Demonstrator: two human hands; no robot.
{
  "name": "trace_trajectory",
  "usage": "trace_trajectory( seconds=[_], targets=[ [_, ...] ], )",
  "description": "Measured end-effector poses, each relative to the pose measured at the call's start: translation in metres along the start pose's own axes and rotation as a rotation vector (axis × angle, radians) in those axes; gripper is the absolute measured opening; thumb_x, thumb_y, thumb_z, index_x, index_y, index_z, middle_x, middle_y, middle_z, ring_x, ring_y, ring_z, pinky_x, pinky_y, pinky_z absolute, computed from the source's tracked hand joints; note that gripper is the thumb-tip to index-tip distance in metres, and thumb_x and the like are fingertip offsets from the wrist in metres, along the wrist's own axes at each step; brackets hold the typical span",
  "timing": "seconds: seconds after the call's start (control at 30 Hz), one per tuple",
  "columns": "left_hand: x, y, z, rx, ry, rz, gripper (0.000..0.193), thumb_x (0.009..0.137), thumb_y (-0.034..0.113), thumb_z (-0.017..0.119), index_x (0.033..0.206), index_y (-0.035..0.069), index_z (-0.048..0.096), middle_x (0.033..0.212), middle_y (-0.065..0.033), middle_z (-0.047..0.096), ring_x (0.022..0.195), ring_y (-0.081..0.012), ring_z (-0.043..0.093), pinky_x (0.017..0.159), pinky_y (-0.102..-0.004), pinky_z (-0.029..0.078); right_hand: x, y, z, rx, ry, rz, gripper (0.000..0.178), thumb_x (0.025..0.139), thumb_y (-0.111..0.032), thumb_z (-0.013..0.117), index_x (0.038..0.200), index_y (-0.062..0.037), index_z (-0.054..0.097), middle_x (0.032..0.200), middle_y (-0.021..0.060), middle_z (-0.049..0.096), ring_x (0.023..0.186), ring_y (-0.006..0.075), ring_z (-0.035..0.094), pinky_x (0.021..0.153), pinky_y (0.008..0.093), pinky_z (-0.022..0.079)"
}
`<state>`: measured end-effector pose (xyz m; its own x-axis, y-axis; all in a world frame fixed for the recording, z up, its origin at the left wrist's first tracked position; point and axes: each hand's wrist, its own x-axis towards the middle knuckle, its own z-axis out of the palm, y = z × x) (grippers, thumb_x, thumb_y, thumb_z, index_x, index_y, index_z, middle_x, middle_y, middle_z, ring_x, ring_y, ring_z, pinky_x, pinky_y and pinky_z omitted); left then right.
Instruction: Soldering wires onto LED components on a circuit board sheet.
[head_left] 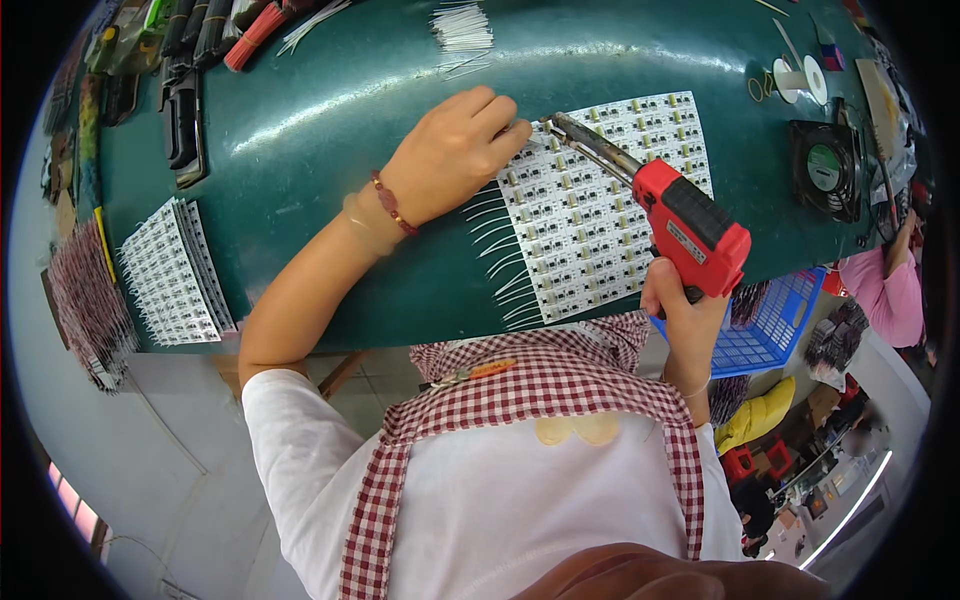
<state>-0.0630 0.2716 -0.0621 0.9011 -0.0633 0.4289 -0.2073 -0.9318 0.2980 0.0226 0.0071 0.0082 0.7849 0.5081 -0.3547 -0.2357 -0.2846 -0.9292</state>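
Reddish wires [90,295] lie bunched at the far left, near a stack of white circuit panels [170,275] on the green table [300,215]. Farther right, the left hand [455,155] reaches in, its fingers curled and drawn close at the upper left corner of a white circuit sheet [600,210]; I cannot tell whether the fingertips meet or what they pinch. Beyond that hand, loose white wires [462,40] lie in a pile. The sheet lies flat between the two hands — thin pale leads [508,265] stick out along its left edge. Over it slants a red-and-black soldering gun [700,235], its tip just beside the left fingertips. The right hand [690,315] is wrapped around the gun's grip, fingers clamped on it. Rightmost come a blue basket [765,350] below the table edge, a white spool [798,80] and a black fan [825,170].
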Motion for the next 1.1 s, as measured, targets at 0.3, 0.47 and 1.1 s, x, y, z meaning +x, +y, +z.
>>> trace_trajectory(
  seconds=[0.3,0.47,1.1],
  targets=[
    [0.002,0.005,0.000,0.012,-0.019,-0.026,0.024,0.070,0.003,0.059,0.094,0.002,0.064,0.080,-0.0070,0.048,0.075,-0.0215,0.052,0.066,-0.0319,0.048,-0.003,0.007,-0.005,-0.164,0.023,0.060,0.023,0.076,-0.008,0.078,0.093,-0.0007,0.065,0.083,0.0017,0.066,0.070,0.0089,0.060,0.064,0.0243,0.048],
    [0.000,0.008,-0.001,0.032,-0.016,-0.021,0.025,0.070,0.003,0.059,0.094,0.001,0.063,0.080,-0.0073,0.048,0.075,-0.0219,0.052,0.067,-0.0318,0.048,-0.010,0.020,-0.010,-0.327,0.076,-0.091,0.024,0.074,-0.010,0.080,0.092,-0.0027,0.067,0.088,0.0049,0.066,0.074,0.0135,0.061,0.067,0.0282,0.047],
    [0.000,0.010,0.000,0.054,-0.010,-0.023,0.022,0.071,0.004,0.059,0.092,-0.001,0.061,0.081,-0.0080,0.048,0.076,-0.0222,0.052,0.068,-0.0323,0.047,-0.016,0.009,-0.014,-0.114,-0.040,0.011,0.021,0.082,-0.007,0.073,0.099,0.0000,0.062,0.077,0.0057,0.064,0.056,0.0088,0.056,0.051,0.0230,0.044]
  ],
)
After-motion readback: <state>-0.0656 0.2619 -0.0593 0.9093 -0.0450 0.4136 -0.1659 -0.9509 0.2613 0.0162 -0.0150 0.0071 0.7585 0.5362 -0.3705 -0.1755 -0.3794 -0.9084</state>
